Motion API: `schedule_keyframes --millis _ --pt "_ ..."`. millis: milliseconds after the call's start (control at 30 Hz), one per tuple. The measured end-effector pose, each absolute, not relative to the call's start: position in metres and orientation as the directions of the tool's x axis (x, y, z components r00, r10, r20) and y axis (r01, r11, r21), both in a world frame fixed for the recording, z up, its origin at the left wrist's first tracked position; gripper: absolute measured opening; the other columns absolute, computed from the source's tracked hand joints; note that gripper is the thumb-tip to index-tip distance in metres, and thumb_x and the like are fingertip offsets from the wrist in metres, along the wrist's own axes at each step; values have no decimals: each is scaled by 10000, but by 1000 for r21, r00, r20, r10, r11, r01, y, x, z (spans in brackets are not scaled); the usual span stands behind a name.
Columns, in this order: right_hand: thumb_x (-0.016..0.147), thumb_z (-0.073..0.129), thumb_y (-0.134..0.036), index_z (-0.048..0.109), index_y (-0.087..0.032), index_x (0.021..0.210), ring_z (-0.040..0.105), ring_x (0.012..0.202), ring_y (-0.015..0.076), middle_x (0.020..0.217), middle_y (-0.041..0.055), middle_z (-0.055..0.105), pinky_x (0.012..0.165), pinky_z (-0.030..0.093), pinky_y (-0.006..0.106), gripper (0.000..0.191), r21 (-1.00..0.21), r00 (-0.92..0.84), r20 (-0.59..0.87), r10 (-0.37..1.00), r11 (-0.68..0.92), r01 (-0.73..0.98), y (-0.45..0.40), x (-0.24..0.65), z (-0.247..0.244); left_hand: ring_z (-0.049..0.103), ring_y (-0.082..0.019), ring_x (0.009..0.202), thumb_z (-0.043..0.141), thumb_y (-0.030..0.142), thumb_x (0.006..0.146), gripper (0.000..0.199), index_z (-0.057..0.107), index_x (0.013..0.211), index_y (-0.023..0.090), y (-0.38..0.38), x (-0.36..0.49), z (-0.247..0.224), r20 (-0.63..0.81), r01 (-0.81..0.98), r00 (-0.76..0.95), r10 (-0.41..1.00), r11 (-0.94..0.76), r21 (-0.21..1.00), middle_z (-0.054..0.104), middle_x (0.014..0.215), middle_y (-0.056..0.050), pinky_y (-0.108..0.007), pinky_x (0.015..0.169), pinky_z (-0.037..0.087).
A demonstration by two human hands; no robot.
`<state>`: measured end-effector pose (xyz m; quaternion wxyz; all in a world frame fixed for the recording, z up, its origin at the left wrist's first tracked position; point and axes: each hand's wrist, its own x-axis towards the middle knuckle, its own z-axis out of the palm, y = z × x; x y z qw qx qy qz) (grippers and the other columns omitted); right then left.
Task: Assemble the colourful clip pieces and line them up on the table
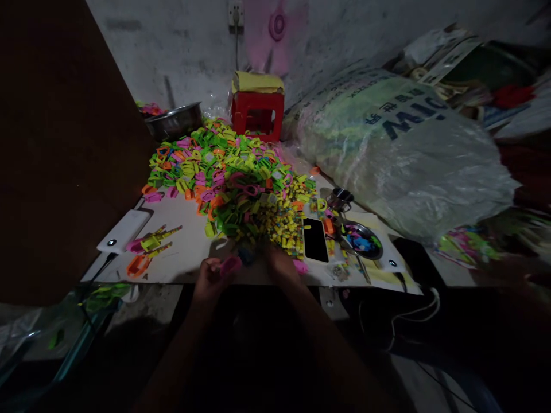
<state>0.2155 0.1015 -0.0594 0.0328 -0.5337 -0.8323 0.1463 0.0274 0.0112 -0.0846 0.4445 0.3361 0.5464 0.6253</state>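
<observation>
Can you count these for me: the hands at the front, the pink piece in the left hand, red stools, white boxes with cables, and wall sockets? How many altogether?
Hands: 2 (left hand, right hand)
Held pink piece: 1
Red stool: 1
White boxes with cables: 2
Wall socket: 1
Total: 7

Over the head camera I see a bright pink piece (231,265) in the left hand (209,275). The heap (232,155) mixes lime, green, yellow, pink and orange; the small pieces (289,228) are mostly yellow. My view also shows a red stool (278,109), yellow cover (258,82) and dark blue lettering on a pale sack (430,172).
</observation>
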Motion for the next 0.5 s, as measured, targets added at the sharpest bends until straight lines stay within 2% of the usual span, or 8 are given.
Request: schedule_keyframes --millis 67,133,233,300,400,500 --pt "885 384 -102 559 -193 1274 539 1171 223 1290 103 591 967 410 304 436 -287 -425 -97 900 384 878 101 217 -57 636 -128 774 816 304 603 469 494 932 217 6 39 -84 -131 -277 -327 936 38 960 624 860 17 -260 729 514" --pt "917 378 -156 588 -192 1207 539 1161 224 1251 105 605 976 409 324 359 -331 -443 -18 896 413 848 96 220 -55 653 -160 868 804 295 625 427 534 942 202 3 47 -78 -132 -278 -288 948 49 959 670 937 -28 -294 813 515" --pt "927 442 -282 603 -199 1076 533 1158 231 1186 103 621 992 413 364 234 -542 -372 266 889 457 705 77 223 -53 651 -199 975 779 314 659 444 575 1033 187 0 49 -67 -106 -249 -261 959 39 968 690 1057 -83 -327 885 502" --pt "920 474 -341 567 -217 1058 545 1149 224 1178 95 624 986 426 372 207 -696 -236 362 902 430 575 64 224 -55 646 -210 1009 765 333 678 457 588 1073 183 0 46 -63 -86 -223 -236 968 32 974 687 1100 -97 -328 905 497" --pt "910 479 -370 533 -233 1027 565 1136 213 1174 86 632 979 435 379 188 -807 -172 319 932 363 466 53 223 -69 635 -209 1050 738 378 708 492 588 1134 183 3 40 -67 -115 -199 -203 972 74 977 679 1144 -92 -322 945 480" --pt "878 505 -409 518 -221 931 607 1032 214 1047 90 658 913 469 382 196 -869 -111 261 959 283 406 52 224 -88 621 -208 1076 675 460 758 515 576 1175 175 6 38 -79 -170 -161 -221 960 136 978 670 1155 -90 -324 956 470"
